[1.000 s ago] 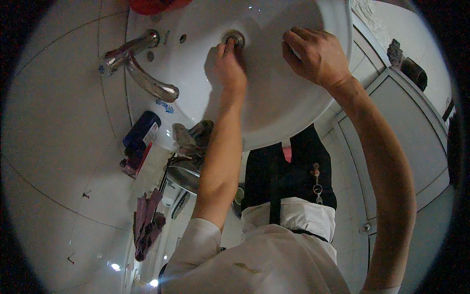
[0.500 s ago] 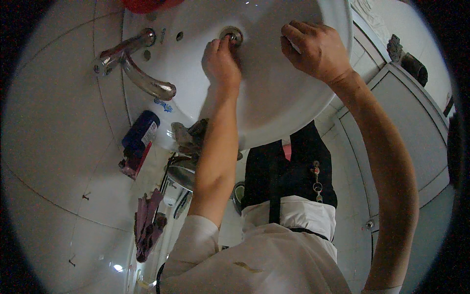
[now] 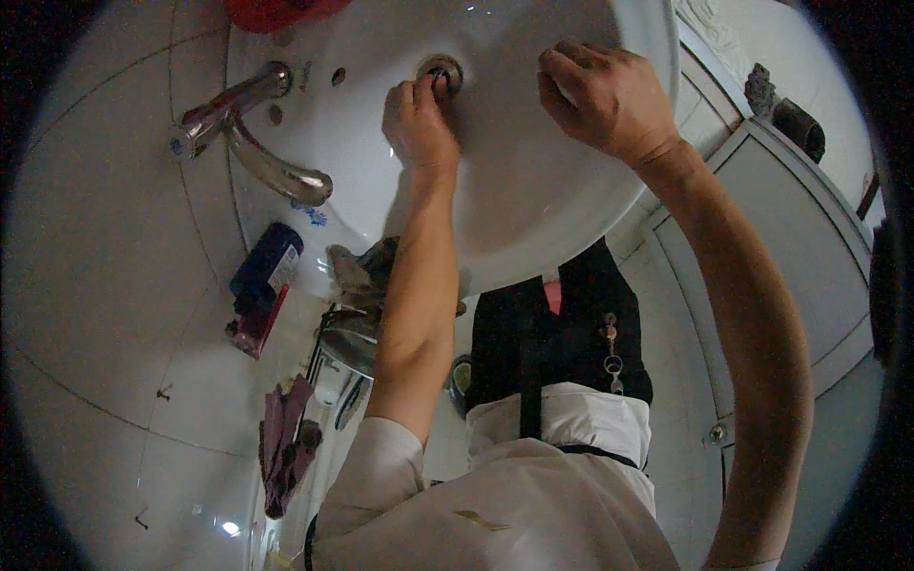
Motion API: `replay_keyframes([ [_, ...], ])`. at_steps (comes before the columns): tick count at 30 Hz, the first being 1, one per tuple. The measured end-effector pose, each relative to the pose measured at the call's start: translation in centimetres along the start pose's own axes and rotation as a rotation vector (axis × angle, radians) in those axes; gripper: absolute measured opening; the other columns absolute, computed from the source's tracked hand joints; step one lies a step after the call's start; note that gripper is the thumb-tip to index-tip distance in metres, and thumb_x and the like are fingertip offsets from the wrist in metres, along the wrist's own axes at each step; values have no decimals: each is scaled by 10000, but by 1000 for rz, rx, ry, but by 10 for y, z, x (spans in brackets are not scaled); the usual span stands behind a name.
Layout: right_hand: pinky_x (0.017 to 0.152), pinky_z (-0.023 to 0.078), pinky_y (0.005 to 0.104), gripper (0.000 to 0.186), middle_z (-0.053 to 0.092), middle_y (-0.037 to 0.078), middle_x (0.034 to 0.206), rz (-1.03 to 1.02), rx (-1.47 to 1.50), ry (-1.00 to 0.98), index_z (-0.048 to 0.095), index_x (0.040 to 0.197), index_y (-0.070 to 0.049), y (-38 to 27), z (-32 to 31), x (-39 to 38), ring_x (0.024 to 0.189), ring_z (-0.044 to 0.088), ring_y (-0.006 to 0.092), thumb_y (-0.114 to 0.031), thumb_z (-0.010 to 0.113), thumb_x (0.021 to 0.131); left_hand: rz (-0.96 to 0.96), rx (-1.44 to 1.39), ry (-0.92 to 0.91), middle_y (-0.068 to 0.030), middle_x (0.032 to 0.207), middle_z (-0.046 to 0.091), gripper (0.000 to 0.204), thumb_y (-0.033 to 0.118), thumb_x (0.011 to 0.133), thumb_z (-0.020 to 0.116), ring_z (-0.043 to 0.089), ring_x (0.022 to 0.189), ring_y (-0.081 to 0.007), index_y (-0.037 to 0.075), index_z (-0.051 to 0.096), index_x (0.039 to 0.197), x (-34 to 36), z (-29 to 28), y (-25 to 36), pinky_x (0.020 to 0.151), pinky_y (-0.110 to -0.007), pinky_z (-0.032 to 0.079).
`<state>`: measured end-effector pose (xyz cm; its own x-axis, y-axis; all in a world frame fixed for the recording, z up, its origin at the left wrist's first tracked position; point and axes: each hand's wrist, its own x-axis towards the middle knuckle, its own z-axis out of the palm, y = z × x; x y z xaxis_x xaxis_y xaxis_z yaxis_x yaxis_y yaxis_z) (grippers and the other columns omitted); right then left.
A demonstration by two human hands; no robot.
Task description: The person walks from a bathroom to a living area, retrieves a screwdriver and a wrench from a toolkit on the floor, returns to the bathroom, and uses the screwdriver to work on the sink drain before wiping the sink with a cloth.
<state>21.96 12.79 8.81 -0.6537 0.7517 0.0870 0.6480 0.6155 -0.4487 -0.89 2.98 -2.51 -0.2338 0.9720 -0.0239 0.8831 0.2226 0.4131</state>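
A white washbasin (image 3: pixel 514 200) spreads out beneath both of my arms. My left hand (image 3: pixel 422 126) reaches down into it, with thumb and fingertips pinched at the round metal drain (image 3: pixel 455 65). Between those fingertips is a small dark metal piece that looks like the drain stopper, mostly hidden by the fingers. Over the right side of the bowl hangs my right hand (image 3: pixel 609 103), its fingers curled into a loose fist. Whatever that fist may hold is hidden from sight. A chrome faucet (image 3: pixel 276 174) curves over the basin's left side.
A red object (image 3: pixel 281 11) sits at the far left rim. Left of the basin lie a dark blue bottle (image 3: pixel 268 259) and a grey cloth (image 3: pixel 354 274) on the rim. A purple cloth (image 3: pixel 283 443) hangs lower left. A grey door panel (image 3: pixel 771 238) stands at right.
The whole view has shifted slightly. My left fingertips stay at the drain and have turned a little, with more of the dark piece showing. My right fist looks the same.
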Motion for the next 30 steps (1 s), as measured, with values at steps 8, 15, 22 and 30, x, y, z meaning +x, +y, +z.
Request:
replay_keyframes([
  [8, 628, 545, 427, 109, 606, 84, 788, -9, -5, 13, 572, 864, -78, -2, 0, 3, 723, 662, 301, -107, 677, 864, 53, -10, 85, -122, 1022, 625, 144, 103, 957, 660, 637, 970, -320, 44, 689, 1085, 2, -1, -2, 786, -429, 532],
  [15, 636, 548, 418, 110, 620, 83, 800, -25, 6, 10, 578, 865, -71, -1, -2, 6, 730, 663, 304, -111, 682, 861, -93, -223, 151, -135, 1073, 626, 184, 62, 884, 688, 621, 985, -332, 40, 687, 1067, -6, 2, 5, 832, -432, 519],
  [22, 639, 548, 422, 110, 641, 83, 829, -8, 14, 0, 590, 876, -72, -1, -3, 2, 742, 668, 307, -111, 689, 851, -24, -25, 142, -112, 1008, 651, 258, 66, 884, 631, 627, 969, -318, 88, 723, 1124, -6, -3, 9, 869, -398, 513],
  [30, 626, 540, 425, 107, 634, 81, 819, -23, 11, 28, 591, 888, -81, 2, -2, 1, 734, 667, 306, -118, 685, 856, -24, -2, 72, -112, 1002, 670, 252, 78, 900, 626, 643, 944, -311, 88, 736, 1127, 0, -1, 6, 827, -410, 523],
])
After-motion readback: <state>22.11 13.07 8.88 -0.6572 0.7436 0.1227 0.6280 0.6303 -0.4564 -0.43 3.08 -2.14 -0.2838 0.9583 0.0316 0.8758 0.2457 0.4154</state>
